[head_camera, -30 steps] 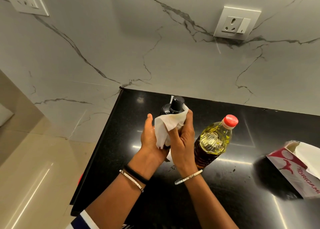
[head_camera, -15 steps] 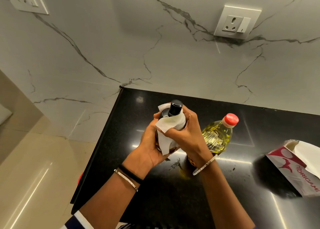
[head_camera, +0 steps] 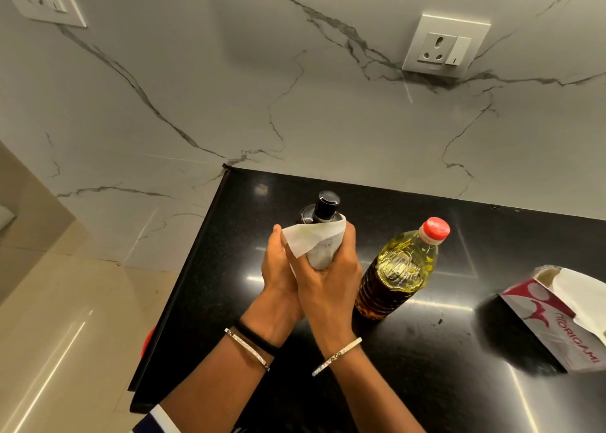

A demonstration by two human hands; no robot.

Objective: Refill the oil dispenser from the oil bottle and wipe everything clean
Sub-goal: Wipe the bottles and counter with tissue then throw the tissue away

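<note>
Right now the oil dispenser sits between both hands near the back left corner of the countertop, with only its black pump top showing above them. The left hand curls around the dispenser's left side, thumb pointing up. The right hand is clamped around a white tissue pressed against the dispenser's body. The hands hide whether the dispenser's base touches the countertop. Just beside the right hand, toward the right edge, the oil bottle stands upright with its red cap on. Near the right edge lies a tissue box, torn open. Counted: 1 dispenser, 1 oil bottle, 1 tissue in hand, 1 box, 2 wall sockets.
</note>
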